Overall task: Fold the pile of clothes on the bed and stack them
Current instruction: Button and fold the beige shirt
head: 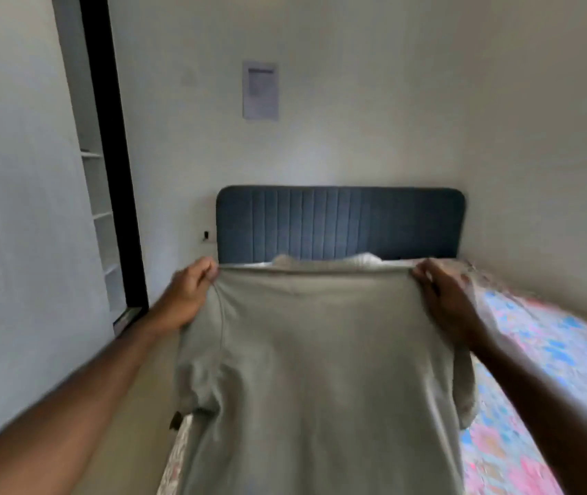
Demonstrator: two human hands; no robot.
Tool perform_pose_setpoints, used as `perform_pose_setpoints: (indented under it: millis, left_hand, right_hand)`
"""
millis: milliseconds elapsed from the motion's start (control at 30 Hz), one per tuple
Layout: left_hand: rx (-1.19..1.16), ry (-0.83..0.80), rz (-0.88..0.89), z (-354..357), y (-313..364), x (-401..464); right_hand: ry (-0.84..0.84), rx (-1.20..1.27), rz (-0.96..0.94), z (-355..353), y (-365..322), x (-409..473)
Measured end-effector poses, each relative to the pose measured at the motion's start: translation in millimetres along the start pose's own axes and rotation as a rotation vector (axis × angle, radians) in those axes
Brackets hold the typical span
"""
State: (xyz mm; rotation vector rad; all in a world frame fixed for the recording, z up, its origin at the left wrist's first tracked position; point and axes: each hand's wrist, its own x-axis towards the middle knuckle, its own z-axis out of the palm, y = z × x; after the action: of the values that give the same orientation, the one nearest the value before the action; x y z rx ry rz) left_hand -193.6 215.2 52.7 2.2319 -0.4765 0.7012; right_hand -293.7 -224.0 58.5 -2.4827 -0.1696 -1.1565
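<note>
Folding has barely begun, as I judge it: I hold a plain grey-beige cotton T-shirt [320, 369] up in the air above the bed with the pink-and-blue flowered sheet [549, 380], unfolded and hanging full length. My left hand [186, 292] pinches its left shoulder, my right hand [443, 298] grips the right one, the top edge stretched taut between them before the far blue padded headboard [340, 223]. No pile or finished stack is in view, so I cannot tell how much remains.

Left hand [192, 287], right hand [442, 298] raised, pinching
</note>
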Motion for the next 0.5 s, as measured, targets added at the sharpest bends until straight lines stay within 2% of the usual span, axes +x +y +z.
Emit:
perform_pose_setpoints:
  millis: [100,200,367,500]
  left_hand:
    - [0.025,-0.057,-0.005,70.8,-57.5,-49.4]
    - [0.077,-0.085,0.041,113.2,-101.4,-81.9]
    - [0.183,-0.059,0.137,145.2,-138.0,-78.6]
    - [0.127,-0.045,0.056,182.2,-160.2,-24.9]
  right_hand:
    - [-0.156,-0.054,0.117,58.1,38.2,-57.2]
    - [-0.216,-0.058,0.082,98.2,65.3,-91.3]
    - [-0.169,-0.081,0.045,152.9,102.8,-87.8]
    - [-0.143,-0.069,0.087,199.2,121.5,-47.2]
